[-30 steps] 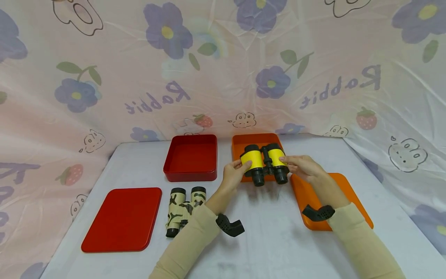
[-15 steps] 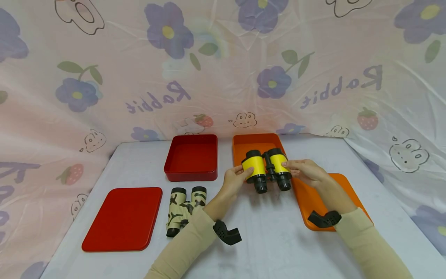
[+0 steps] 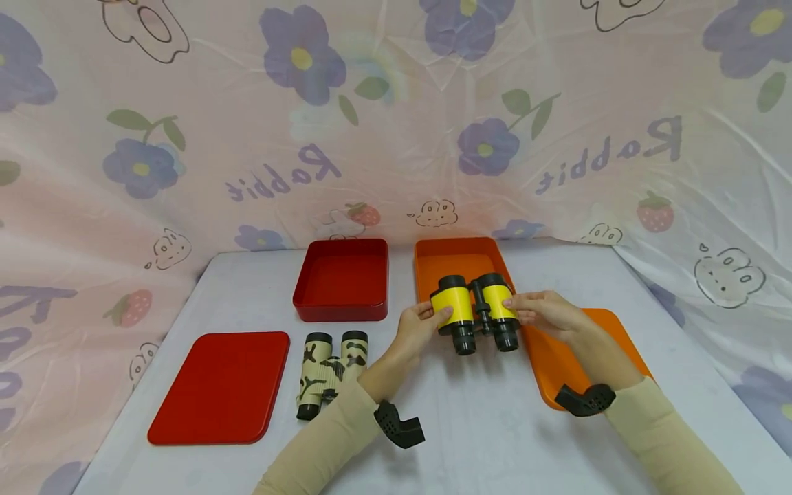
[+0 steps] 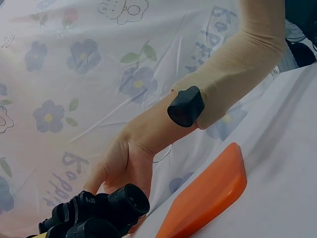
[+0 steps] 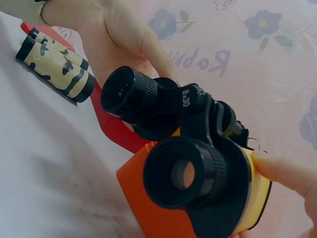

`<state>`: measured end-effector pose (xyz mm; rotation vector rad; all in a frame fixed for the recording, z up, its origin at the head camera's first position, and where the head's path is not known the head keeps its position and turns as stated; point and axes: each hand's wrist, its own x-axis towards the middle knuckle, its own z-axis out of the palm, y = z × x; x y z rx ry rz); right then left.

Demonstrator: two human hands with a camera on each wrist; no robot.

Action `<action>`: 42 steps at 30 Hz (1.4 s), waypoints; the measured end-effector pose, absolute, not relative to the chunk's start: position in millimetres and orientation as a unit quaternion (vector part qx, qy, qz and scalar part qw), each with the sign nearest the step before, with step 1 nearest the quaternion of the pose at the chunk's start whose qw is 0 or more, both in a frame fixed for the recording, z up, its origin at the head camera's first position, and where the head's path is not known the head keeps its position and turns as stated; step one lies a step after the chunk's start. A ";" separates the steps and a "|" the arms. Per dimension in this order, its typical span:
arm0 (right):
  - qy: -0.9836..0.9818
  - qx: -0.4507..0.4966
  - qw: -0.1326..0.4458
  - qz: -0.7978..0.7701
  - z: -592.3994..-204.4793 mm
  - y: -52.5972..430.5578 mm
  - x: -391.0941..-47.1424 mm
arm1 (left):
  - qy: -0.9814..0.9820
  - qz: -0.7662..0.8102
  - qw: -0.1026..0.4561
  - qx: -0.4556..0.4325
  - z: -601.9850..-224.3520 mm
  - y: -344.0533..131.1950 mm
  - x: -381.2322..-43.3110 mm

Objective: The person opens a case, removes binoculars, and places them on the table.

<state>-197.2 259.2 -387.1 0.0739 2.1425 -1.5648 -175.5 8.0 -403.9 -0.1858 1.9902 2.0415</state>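
Observation:
Yellow and black binoculars (image 3: 454, 302) are held above the table at the front edge of the orange box (image 3: 458, 256), eyepieces toward me. My left hand (image 3: 413, 335) grips their left barrel, thumb on the yellow side. The right hand (image 3: 553, 315) pinches the right barrel between thumb and fingers. In the right wrist view the binoculars (image 5: 198, 129) show an "8x30" mark, and the right thumb presses their yellow side. The left wrist view shows only the black eyepiece end of the binoculars (image 4: 99, 208) and the right hand behind it.
Camouflage binoculars (image 3: 317, 371) lie beside my left forearm. A red box (image 3: 340, 278) stands at the back, left of the orange one, with a flat red lid (image 3: 219, 388) in front to its left. An orange lid (image 3: 551, 371) lies under my right forearm. A printed curtain hangs behind the table.
Both hands have drawn the yellow binoculars toward me, from over the orange box to its front edge. The boxes, lids and camouflage binoculars have stayed in place.

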 end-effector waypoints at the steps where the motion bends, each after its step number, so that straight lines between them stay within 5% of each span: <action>1: 0.783 0.023 0.243 -0.571 -387.4 259.5 -196.6 | 0.690 0.707 0.143 -0.065 -404.1 7.7 -174.3; 42: 0.791 0.004 0.281 -0.543 -411.4 262.4 -169.2 | 0.706 0.682 0.177 -0.065 -428.0 1.3 -141.4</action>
